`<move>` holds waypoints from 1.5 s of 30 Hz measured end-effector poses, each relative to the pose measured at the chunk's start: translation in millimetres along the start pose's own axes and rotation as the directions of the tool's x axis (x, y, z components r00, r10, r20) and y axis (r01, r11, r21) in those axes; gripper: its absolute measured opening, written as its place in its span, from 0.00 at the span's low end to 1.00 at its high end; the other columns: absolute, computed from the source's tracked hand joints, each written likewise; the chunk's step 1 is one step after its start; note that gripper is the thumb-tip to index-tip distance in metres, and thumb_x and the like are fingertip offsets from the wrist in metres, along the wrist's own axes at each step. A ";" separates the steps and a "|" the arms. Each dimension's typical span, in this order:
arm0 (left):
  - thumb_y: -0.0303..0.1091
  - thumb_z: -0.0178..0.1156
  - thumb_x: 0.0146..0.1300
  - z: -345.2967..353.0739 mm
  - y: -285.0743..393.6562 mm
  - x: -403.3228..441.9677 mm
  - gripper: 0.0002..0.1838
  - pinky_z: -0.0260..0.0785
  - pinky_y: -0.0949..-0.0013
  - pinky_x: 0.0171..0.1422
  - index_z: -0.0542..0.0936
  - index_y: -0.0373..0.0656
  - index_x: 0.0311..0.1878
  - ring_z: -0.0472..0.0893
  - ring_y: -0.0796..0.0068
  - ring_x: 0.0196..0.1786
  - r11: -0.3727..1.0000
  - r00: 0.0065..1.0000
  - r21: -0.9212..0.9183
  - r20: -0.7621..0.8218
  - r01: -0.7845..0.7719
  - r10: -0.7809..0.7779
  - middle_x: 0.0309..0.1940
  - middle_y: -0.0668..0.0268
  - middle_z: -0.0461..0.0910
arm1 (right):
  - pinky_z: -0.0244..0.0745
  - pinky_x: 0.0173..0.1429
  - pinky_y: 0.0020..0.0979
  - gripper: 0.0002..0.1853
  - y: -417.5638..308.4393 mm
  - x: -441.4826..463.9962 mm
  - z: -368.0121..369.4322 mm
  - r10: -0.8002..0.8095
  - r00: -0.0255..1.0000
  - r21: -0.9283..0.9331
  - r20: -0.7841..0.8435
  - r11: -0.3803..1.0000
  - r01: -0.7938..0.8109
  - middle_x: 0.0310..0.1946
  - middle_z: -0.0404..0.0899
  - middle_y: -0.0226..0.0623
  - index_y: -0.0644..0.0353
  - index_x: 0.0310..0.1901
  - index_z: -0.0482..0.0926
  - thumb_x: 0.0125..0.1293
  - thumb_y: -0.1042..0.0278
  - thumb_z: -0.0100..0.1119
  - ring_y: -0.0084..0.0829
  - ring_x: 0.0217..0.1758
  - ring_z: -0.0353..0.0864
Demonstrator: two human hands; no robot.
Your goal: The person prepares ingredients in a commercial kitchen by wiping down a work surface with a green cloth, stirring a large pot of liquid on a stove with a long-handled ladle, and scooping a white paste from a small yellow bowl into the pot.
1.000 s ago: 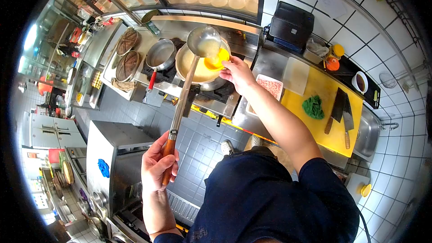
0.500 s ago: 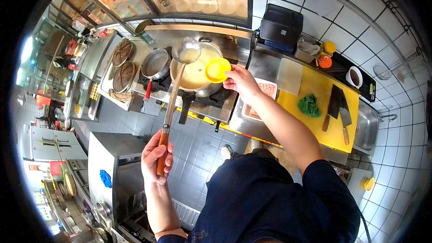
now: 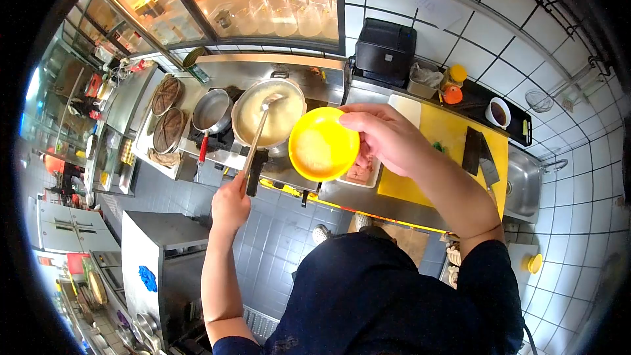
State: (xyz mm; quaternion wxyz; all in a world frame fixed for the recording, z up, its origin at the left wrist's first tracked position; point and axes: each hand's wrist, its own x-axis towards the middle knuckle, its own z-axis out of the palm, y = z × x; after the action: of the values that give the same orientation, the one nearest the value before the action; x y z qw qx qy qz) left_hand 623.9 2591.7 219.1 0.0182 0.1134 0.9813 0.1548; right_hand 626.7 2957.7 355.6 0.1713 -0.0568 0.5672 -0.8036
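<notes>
Yellow bowl [image 3: 315, 116] with some pale liquid [image 3: 319, 152] is pinched in the right hand [image 3: 388, 138], right of the big pot [image 3: 235, 118]; left hand's [image 3: 230, 205] gripping a ladle [image 3: 256, 137] in the pot's creamy-looking broth [image 3: 281, 126].

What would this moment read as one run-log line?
left hand: holds ladle, dipped in pot | right hand: grips yellow bowl by rim | red-handled pan: beside pot

1. My left fingers [image 3: 239, 197] curl in a closed grip, knuckles facing up.
2. My left forearm [image 3: 221, 269] reaches forward, the wrist almost in line with it.
3. My right fingers [image 3: 360, 121] pinch, thumb on top.
4. My right forearm [image 3: 447, 187] slants forward and leftward from a bent elbow, nearer the camera.
</notes>
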 end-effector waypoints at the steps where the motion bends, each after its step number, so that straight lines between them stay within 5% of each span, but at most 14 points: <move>1: 0.23 0.55 0.55 1.3 2.1 7.5 0.30 0.76 0.50 0.43 0.75 0.49 0.65 0.83 0.45 0.38 0.993 0.999 0.117 -0.008 -0.030 0.031 0.32 0.48 0.81 | 0.73 0.26 0.20 0.17 -10.4 -6.6 3.6 0.007 0.999 -0.019 0.037 1.000 -0.007 0.29 0.82 0.30 0.67 0.48 0.80 0.73 0.58 0.53 0.17 0.22 0.76; 6: 0.25 0.58 0.56 15.3 1.1 41.3 0.29 0.77 0.51 0.42 0.73 0.54 0.64 0.84 0.50 0.39 0.939 0.995 0.344 0.100 -0.013 -0.024 0.37 0.52 0.80 | 0.72 0.25 0.19 0.21 -49.5 -32.1 21.6 0.026 0.990 -0.118 0.140 0.993 -0.009 0.26 0.81 0.32 0.70 0.51 0.80 0.72 0.57 0.54 0.18 0.19 0.76; 10: 0.29 0.61 0.59 7.9 2.9 42.0 0.30 0.76 0.50 0.46 0.70 0.53 0.67 0.83 0.52 0.45 0.950 0.977 0.302 0.166 0.076 -0.131 0.43 0.52 0.79 | 0.79 0.41 0.21 0.23 -79.1 -50.5 37.8 0.099 0.977 -0.218 0.187 0.974 -0.057 0.39 0.85 0.41 0.71 0.56 0.79 0.64 0.62 0.57 0.24 0.38 0.85; 13: 0.31 0.64 0.58 6.4 14.0 26.8 0.33 0.73 0.48 0.55 0.68 0.47 0.68 0.78 0.47 0.56 0.954 0.998 0.296 -0.024 0.058 -0.054 0.50 0.50 0.77 | 0.79 0.49 0.23 0.26 -91.2 -56.9 49.0 0.071 0.966 -0.275 0.250 0.962 0.001 0.42 0.85 0.44 0.72 0.56 0.79 0.63 0.60 0.56 0.29 0.44 0.85; 14: 0.31 0.65 0.58 3.7 21.0 19.0 0.34 0.71 0.47 0.58 0.67 0.45 0.69 0.76 0.46 0.58 0.949 0.979 0.316 -0.194 -0.004 0.069 0.52 0.49 0.76 | 0.79 0.51 0.24 0.26 -96.8 -59.0 53.6 0.079 0.958 -0.279 0.276 0.960 0.001 0.43 0.85 0.45 0.73 0.56 0.79 0.63 0.60 0.55 0.30 0.45 0.86; 16: 0.30 0.67 0.57 -2.3 35.2 0.4 0.37 0.68 0.46 0.63 0.66 0.41 0.70 0.71 0.42 0.63 0.916 0.813 0.385 -0.495 -0.112 0.307 0.56 0.47 0.74 | 0.78 0.53 0.25 0.27 -105.3 -60.8 60.4 0.093 0.945 -0.284 0.314 0.959 0.000 0.44 0.85 0.46 0.74 0.56 0.78 0.63 0.59 0.54 0.32 0.46 0.86; 20: 0.24 0.66 0.55 -0.9 50.6 -58.1 0.34 0.68 0.47 0.64 0.67 0.35 0.67 0.74 0.44 0.60 0.911 0.696 0.226 -0.589 -0.346 0.411 0.56 0.47 0.75 | 0.78 0.54 0.27 0.28 -107.2 -57.4 66.4 0.089 0.930 -0.262 0.356 0.965 0.008 0.43 0.84 0.48 0.77 0.56 0.77 0.63 0.58 0.53 0.33 0.46 0.85; 23: 0.27 0.61 0.58 41.0 41.4 -94.1 0.28 0.70 0.51 0.61 0.71 0.33 0.63 0.76 0.47 0.56 0.920 0.812 0.026 -0.460 -0.391 0.358 0.54 0.49 0.77 | 0.77 0.53 0.27 0.29 -101.5 -51.8 70.1 0.085 0.910 -0.213 0.407 0.977 0.004 0.43 0.84 0.49 0.78 0.56 0.77 0.64 0.58 0.53 0.33 0.46 0.85; 25: 0.31 0.59 0.59 72.5 34.2 -112.6 0.24 0.70 0.52 0.62 0.76 0.32 0.59 0.77 0.49 0.56 0.972 0.945 -0.088 -0.269 -0.217 0.187 0.52 0.50 0.79 | 0.77 0.52 0.27 0.29 -95.9 -47.6 71.3 0.077 0.895 -0.188 0.438 0.982 0.008 0.42 0.83 0.49 0.78 0.56 0.77 0.64 0.58 0.53 0.33 0.45 0.85; 28: 0.33 0.59 0.59 134.4 4.7 -150.0 0.24 0.71 0.53 0.62 0.77 0.34 0.59 0.79 0.48 0.56 0.979 1.000 -0.201 0.015 0.028 -0.025 0.51 0.47 0.80 | 0.77 0.50 0.28 0.28 -89.9 -44.4 73.1 0.066 0.879 -0.179 0.471 0.984 0.023 0.42 0.83 0.48 0.79 0.57 0.76 0.64 0.59 0.54 0.33 0.44 0.84; 35: 0.36 0.59 0.59 355.9 -117.0 -316.6 0.27 0.73 0.53 0.62 0.75 0.37 0.63 0.81 0.48 0.55 0.842 0.729 -0.043 0.526 0.538 -0.439 0.49 0.41 0.82 | 0.77 0.47 0.28 0.27 -88.0 -41.6 86.1 0.020 0.785 -0.019 0.619 1.000 -0.010 0.42 0.82 0.53 0.85 0.59 0.71 0.66 0.67 0.53 0.33 0.43 0.83; 42: 0.36 0.60 0.58 339.4 -133.9 -344.9 0.22 0.72 0.54 0.64 0.81 0.38 0.56 0.80 0.48 0.57 0.681 0.549 -0.002 0.593 0.732 -0.589 0.51 0.46 0.82 | 0.77 0.41 0.27 0.27 -83.6 -38.1 95.1 -0.094 0.701 0.068 0.707 0.996 0.066 0.40 0.81 0.55 0.87 0.60 0.68 0.66 0.70 0.54 0.31 0.37 0.83; 45: 0.40 0.60 0.57 341.6 -140.9 -329.2 0.23 0.72 0.56 0.64 0.82 0.40 0.55 0.81 0.49 0.57 0.702 0.594 -0.007 0.539 0.712 -0.597 0.50 0.46 0.83 | 0.77 0.38 0.27 0.28 -83.6 -40.2 97.8 -0.093 0.705 0.047 0.703 0.995 0.084 0.39 0.81 0.55 0.87 0.60 0.68 0.66 0.70 0.54 0.30 0.34 0.82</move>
State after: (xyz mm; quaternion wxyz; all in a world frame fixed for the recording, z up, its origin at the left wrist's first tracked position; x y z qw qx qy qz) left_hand 938.0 2488.4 -149.1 0.3390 -0.2244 0.8890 0.2107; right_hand 674.5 2909.0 471.8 0.3363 -0.3847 0.4509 -0.7318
